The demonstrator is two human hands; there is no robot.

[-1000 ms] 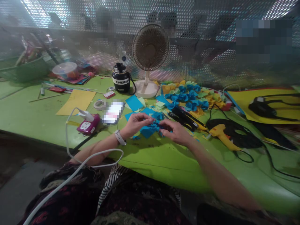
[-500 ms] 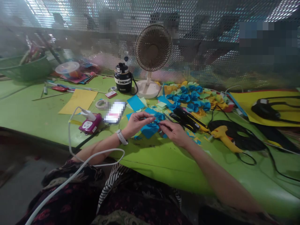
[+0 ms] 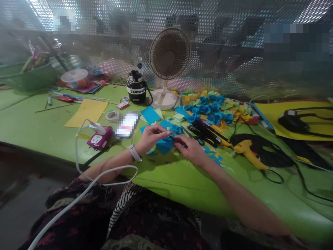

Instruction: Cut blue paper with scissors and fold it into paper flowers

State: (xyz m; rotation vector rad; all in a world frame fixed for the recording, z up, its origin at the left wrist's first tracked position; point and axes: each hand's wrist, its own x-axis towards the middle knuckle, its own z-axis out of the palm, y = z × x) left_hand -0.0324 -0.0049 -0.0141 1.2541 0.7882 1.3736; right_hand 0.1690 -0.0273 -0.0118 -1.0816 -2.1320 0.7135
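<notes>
My left hand [image 3: 153, 136], with a pale watch on its wrist, is closed in a pinch at a small piece of blue paper [image 3: 172, 137]. The fingertips of my right hand [image 3: 189, 147] meet the same piece from the other side, also pinched. Fingers hide most of it. Under both hands lies a flat blue paper square [image 3: 165, 147]. Just behind them are crumpled blue paper bits [image 3: 177, 129]. A black stapler [image 3: 204, 132] rests right of my right hand.
Blue, yellow and green paper flowers [image 3: 210, 107] are heaped behind the stapler. A yellow glue gun [image 3: 247, 151] lies at right. Left are a phone [image 3: 127, 124], a tape roll [image 3: 112, 116] and a purple power socket [image 3: 100, 139] with a white cable. A fan [image 3: 170, 53] stands behind.
My right hand has shifted slightly left, its fingertips closer to those of my left hand. My left hand has hardly moved.
</notes>
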